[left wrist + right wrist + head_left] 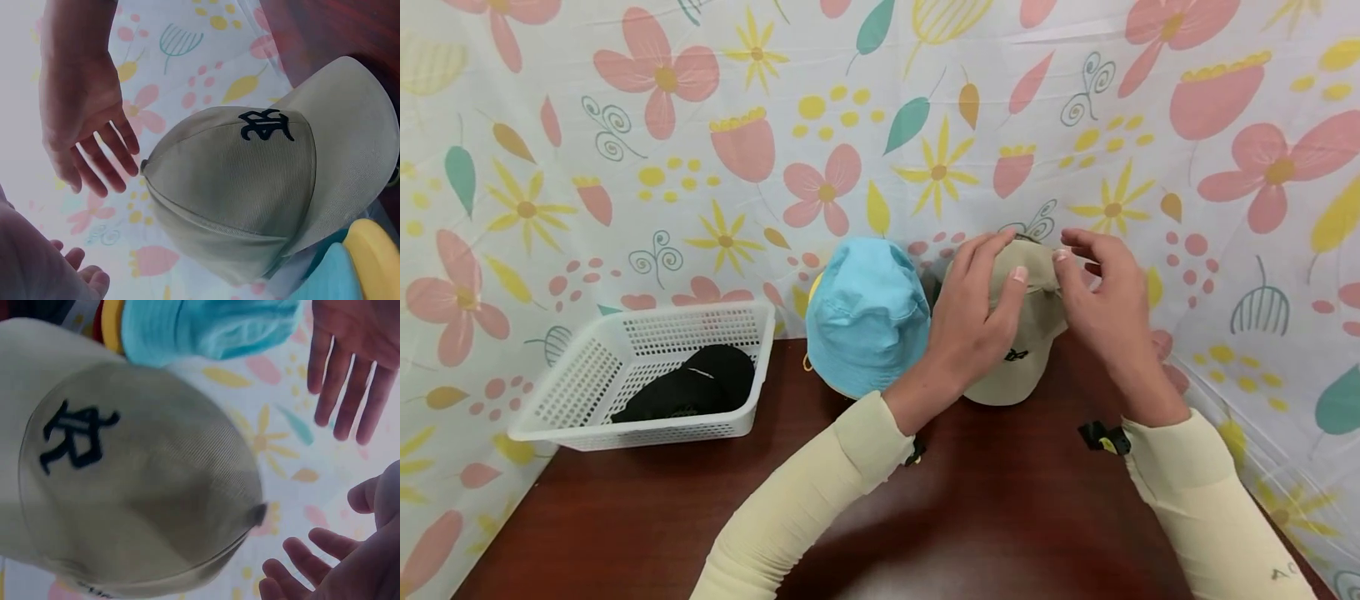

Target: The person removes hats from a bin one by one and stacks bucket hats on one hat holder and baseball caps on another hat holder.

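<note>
A beige baseball cap (1026, 371) with dark embroidered lettering stands on the table, brim toward me. My left hand (973, 312) is at its left side and my right hand (1105, 287) at its upper right, fingers partly spread. In the left wrist view, gaps show between the cap (231, 169) and both the right hand (87, 112) and the left hand (37, 262). The right wrist view likewise shows the right hand (350, 562) and left hand (359, 362) apart from the cap (156, 469). Neither holds anything.
Left of the beige cap sits a light blue bucket hat (868, 308), with a yellow edge (112, 325) beside it. Farther left, a white plastic basket (632, 435) contains a black cap (700, 387). A floral-print cloth (827, 108) hangs behind the dark red-brown table (1000, 517).
</note>
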{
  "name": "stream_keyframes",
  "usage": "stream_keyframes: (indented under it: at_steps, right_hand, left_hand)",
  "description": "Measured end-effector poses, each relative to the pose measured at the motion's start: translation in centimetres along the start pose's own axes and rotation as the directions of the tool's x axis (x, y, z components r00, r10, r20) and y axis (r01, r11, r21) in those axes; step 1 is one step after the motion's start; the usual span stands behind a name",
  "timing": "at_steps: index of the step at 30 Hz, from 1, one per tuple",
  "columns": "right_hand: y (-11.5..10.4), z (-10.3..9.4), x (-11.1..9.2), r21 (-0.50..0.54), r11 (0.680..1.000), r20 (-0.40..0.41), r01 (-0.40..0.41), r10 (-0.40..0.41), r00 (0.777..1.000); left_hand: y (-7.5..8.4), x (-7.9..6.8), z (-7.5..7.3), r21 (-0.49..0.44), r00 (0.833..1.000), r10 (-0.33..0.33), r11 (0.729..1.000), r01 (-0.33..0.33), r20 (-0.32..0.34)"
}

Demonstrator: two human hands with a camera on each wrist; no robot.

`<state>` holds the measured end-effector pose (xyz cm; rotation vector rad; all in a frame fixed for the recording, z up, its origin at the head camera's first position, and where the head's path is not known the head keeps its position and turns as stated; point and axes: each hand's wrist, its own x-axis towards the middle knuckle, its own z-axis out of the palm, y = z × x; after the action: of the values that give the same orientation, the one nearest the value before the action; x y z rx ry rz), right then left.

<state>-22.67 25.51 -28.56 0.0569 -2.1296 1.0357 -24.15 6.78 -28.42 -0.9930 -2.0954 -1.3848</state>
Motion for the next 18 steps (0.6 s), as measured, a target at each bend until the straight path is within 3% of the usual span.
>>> stream_keyframes:
  at_steps: [5,10,18]
  right_hand:
    - [-1.5,0.1,-1.5,0.013,0.986,-0.069,0.164,-0.163,0.984]
    - [-2.7,0.4,-3.0,0.029,0.957,-0.107,0.288,-0.284,0.953]
    - [-4.0,1.9,-6.3,0.055,0.916,-0.056,0.398,-0.395,0.917]
  left_hand:
    - [0.1,-1.6,-1.3,-0.025,0.995,0.103,0.994,-0.104,-0.015]
    - [0.1,-3.6,-2.5,0.017,0.973,0.223,0.975,-0.223,-0.054]
    - [-0.2,-7.1,-4.3,0.096,0.970,0.236,0.969,-0.229,-0.063]
